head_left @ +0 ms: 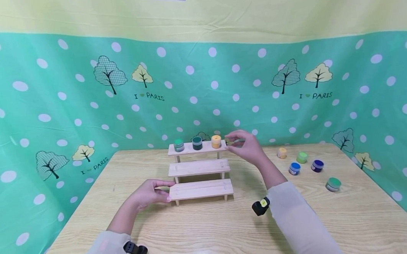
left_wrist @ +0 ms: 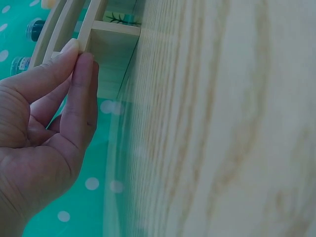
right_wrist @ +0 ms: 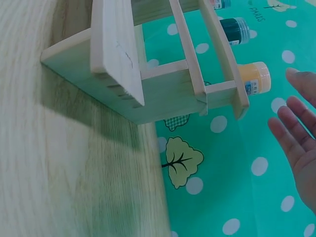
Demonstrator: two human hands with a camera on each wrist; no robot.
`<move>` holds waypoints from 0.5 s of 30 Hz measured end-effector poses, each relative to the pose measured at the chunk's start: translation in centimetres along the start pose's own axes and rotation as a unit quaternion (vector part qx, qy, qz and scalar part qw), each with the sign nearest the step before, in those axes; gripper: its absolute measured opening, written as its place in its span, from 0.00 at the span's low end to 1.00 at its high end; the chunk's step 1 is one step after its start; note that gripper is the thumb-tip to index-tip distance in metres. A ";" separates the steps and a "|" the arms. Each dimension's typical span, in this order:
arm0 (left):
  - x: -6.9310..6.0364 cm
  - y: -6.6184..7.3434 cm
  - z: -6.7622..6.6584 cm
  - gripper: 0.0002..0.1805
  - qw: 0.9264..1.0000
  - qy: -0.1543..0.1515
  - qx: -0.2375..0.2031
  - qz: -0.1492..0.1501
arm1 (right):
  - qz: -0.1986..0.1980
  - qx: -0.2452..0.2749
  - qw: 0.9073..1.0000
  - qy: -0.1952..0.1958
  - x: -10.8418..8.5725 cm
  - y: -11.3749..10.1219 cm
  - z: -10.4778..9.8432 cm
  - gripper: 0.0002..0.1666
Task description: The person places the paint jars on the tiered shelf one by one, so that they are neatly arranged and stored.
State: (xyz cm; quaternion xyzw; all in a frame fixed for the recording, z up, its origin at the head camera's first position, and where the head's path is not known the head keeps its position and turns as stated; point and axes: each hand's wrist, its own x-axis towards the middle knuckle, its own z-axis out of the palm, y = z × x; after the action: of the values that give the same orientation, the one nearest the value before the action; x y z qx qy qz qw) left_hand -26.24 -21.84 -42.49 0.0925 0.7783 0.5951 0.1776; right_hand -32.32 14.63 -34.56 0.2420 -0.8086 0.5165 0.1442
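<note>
A three-tier wooden stand (head_left: 199, 167) is on the table, with three paint jars along its top step: a green jar (head_left: 178, 145), a dark teal jar (head_left: 197, 143) and a yellow-orange jar (head_left: 216, 141). My left hand (head_left: 148, 193) pinches the left end of the lowest step between thumb and fingers, as the left wrist view shows up close. By the right end of the top step is my right hand (head_left: 247, 145). In the right wrist view its fingers (right_wrist: 291, 123) are spread beside the yellow-orange jar, apart from it, holding nothing.
Several more jars stand on the table (head_left: 202, 234) to the right: a yellow-orange one (head_left: 282, 152), a light green one (head_left: 302, 157), a blue one (head_left: 294, 168), a purple one (head_left: 317, 166) and a green one (head_left: 333, 184). A dotted curtain (head_left: 194, 85) hangs behind the table.
</note>
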 end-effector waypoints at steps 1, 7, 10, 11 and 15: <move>0.0 0.0 0.0 0.31 1.000 0.001 0.000 0.000 | -0.002 -0.002 1.000 0.002 -0.2 0.0 -0.1 0.18; 0.0 -0.1 -0.1 0.31 1.000 -0.004 0.001 0.005 | -0.018 -0.011 1.000 0.001 -1.2 0.0 -0.8 0.18; 0.1 -0.1 -0.1 0.31 1.000 -0.006 0.003 0.004 | -0.022 -0.015 1.000 -0.013 -1.7 0.2 -1.2 0.20; 0.1 -0.1 -0.1 0.31 1.000 -0.006 0.003 0.004 | -0.021 -0.014 0.999 -0.022 -1.9 0.2 -1.3 0.21; 0.1 -0.1 -0.1 0.31 1.000 -0.005 0.003 0.004 | -0.015 -0.023 0.998 -0.062 -2.7 0.2 -1.9 0.26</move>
State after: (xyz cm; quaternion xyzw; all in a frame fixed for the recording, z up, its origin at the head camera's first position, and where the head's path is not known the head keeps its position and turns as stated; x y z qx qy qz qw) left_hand -26.34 -21.94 -42.55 0.0991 0.7788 0.5928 0.1793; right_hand -30.22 17.12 -35.23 0.2824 -0.8237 0.4798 0.1075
